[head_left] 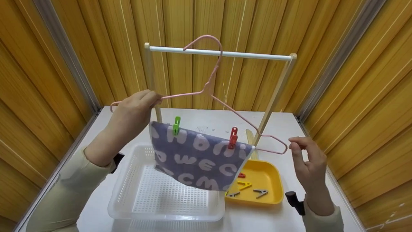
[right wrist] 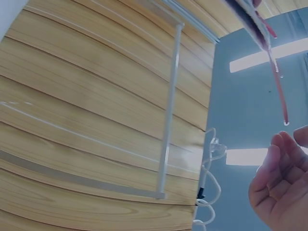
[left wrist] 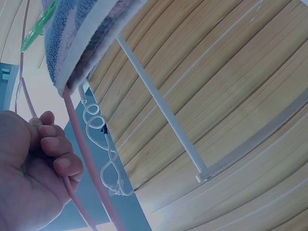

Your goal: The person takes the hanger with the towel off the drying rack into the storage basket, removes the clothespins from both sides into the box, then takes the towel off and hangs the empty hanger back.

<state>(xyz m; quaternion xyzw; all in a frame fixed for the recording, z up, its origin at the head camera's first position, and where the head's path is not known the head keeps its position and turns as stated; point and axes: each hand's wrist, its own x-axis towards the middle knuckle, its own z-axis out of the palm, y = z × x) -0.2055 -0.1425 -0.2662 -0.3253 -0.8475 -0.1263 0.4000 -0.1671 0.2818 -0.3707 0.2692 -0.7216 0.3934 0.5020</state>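
My left hand (head_left: 133,104) grips the left arm of a pink clothes hanger (head_left: 236,113); the left wrist view shows its fingers (left wrist: 61,144) curled round the pink rod. A purple cloth (head_left: 196,154) with white letters hangs from the hanger's lower bar, held by a green clothespin (head_left: 176,125) and a red clothespin (head_left: 233,138). My right hand (head_left: 310,161) is just off the hanger's right end, thumb and forefinger bent with nothing between them. In the right wrist view a gap separates the hanger's tip (right wrist: 286,121) from that hand (right wrist: 284,183).
Behind the hanger stands a rack with a white rail (head_left: 257,56) and wooden posts; the hanger's hook overlaps the rail in the head view. Below are a white perforated basket (head_left: 167,216) and a yellow tray (head_left: 275,180) with several clothespins (head_left: 260,193). Wood-patterned walls enclose the white table (head_left: 99,135).
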